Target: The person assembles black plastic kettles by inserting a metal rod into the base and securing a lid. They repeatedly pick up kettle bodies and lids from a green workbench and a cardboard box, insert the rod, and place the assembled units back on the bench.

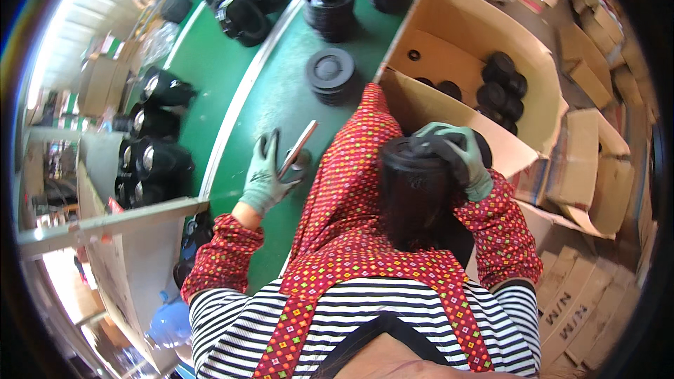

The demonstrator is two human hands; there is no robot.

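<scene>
Gripping, one-handed: right hand (453, 151), over the upper rim of a black cylinder (414, 196), above the red apron (344, 200). Grasped in left hand (269, 172): slim pale tool (300, 144), kind unclear, over green table (277, 95). Hazards, judged: cylinder slipping, should the top-only grip loosen; black disc stack (330, 71) toppling, should the left hand swing into it

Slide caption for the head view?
Left hand holds a slim object; right hand grips a black cylinder near its top.
</scene>
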